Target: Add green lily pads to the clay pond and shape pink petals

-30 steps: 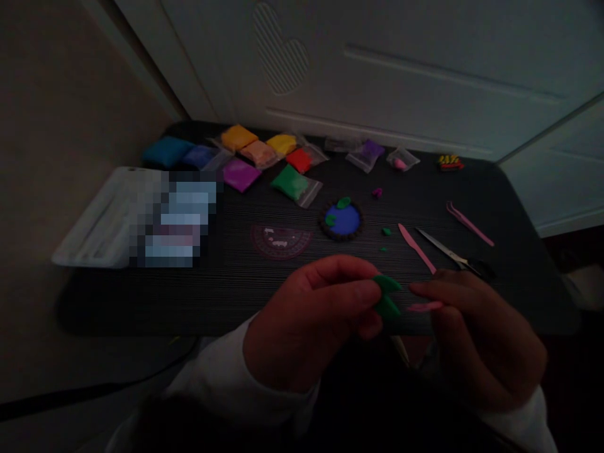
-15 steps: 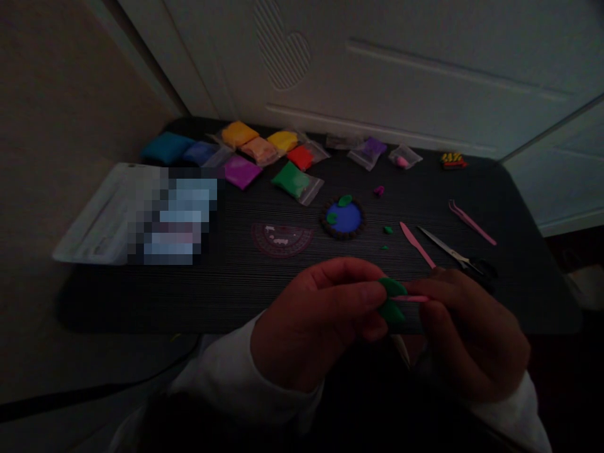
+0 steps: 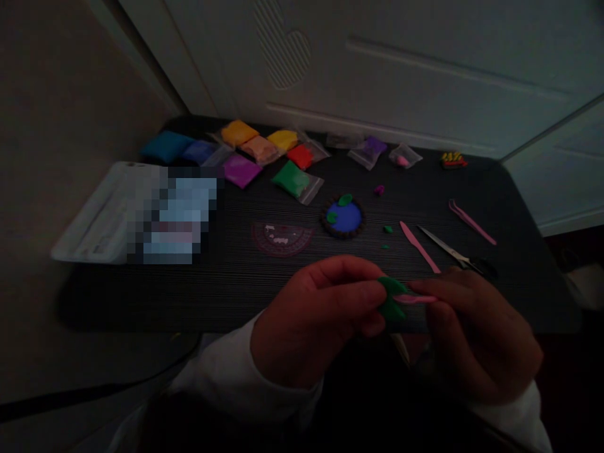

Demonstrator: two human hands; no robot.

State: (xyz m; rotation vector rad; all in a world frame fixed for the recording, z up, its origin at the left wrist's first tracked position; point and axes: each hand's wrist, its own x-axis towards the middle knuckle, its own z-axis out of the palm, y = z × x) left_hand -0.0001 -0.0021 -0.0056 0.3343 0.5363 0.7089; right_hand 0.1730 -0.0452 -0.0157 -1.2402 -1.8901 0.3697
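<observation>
Between the thumb and fingers of my left hand (image 3: 325, 314) is a flat green piece of clay (image 3: 392, 308) with a notch on its right side. My right hand (image 3: 476, 333) pinches a slim pink modelling tool (image 3: 418, 299), whose tip lies in the notch, at the clay. Beyond the hands sits a round clay pond (image 3: 348, 217), blue inside a brown beaded rim, with two green leaves on it. Two small green clay scraps (image 3: 387, 229) lie to its right. A pink clay knife (image 3: 419, 246) and scissors (image 3: 450, 246) rest just past my right hand.
Several bags of coloured clay, among them a green one (image 3: 292, 179), line the back of the black table (image 3: 226, 289). A clear protractor (image 3: 282, 239) lies left of the pond. Pink tweezers (image 3: 472, 222) are at the right. An open plastic case (image 3: 108, 211) stands at the left.
My right hand has shifted slightly right, drawing the pink tool a little out along the notch; more of the tool shows. My left hand and the green clay stay nearly still.
</observation>
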